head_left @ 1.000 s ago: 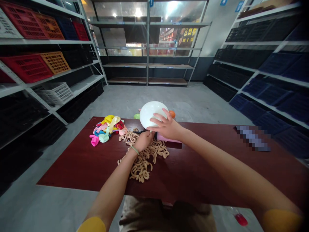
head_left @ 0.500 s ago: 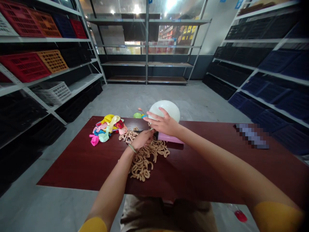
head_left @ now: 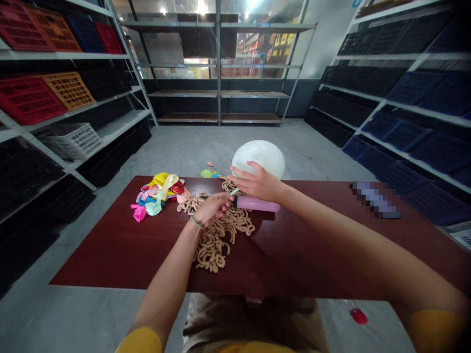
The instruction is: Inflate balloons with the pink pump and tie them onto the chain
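A large inflated white balloon (head_left: 258,156) stands over the table's far edge. Behind my right hand (head_left: 257,184) part of it is hidden; that hand has its fingers stretched out in front of the balloon. My left hand (head_left: 215,207) is pinched on a thin pale strip, which looks like the balloon's neck. Just right of these fingertips lies a pink hand pump (head_left: 257,204) with a black end, on the table. Under and around my left hand spreads a pile of tan, curled, worm-like pieces (head_left: 215,245).
Limp balloons (head_left: 158,193) in several colours are heaped on the dark red table (head_left: 294,245) at the left. A blurred flat item (head_left: 375,199) lies at the right. Beyond the far edge is a small green balloon (head_left: 206,173). Shelves with crates (head_left: 69,90) line both sides.
The white balloon has risen a little and shifted right, showing more of itself. Both hands have shifted slightly, and more of the pink pump shows. The camera view has also moved a little.
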`<state>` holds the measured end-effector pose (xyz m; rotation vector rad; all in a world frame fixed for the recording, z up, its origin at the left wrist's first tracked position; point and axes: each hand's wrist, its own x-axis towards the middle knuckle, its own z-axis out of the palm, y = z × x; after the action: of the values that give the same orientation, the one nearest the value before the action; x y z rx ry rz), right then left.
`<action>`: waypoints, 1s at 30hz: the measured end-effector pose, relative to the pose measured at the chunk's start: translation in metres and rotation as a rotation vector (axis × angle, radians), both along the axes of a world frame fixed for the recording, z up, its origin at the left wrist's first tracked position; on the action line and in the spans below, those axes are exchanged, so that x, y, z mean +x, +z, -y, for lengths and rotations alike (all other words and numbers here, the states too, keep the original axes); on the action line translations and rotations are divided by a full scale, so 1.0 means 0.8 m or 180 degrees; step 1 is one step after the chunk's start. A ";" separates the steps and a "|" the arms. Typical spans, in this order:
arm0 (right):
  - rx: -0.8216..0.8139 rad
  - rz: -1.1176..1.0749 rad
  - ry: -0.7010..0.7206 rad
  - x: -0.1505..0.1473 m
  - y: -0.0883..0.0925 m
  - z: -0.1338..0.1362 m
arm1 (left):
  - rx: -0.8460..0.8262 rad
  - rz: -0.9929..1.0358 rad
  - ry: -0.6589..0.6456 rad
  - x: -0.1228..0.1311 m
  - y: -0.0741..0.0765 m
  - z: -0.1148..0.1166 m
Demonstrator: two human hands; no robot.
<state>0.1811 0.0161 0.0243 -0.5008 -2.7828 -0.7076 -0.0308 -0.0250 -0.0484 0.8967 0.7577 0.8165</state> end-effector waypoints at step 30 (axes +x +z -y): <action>-0.1692 -0.0722 -0.1180 0.046 -0.125 0.128 | 0.0983 -0.1216 0.1553 0.006 -0.031 -0.013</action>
<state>0.2180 -0.0859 -0.0755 -1.1356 -2.6609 0.0536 -0.0259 -0.0143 -0.0735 1.1837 1.2362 1.2328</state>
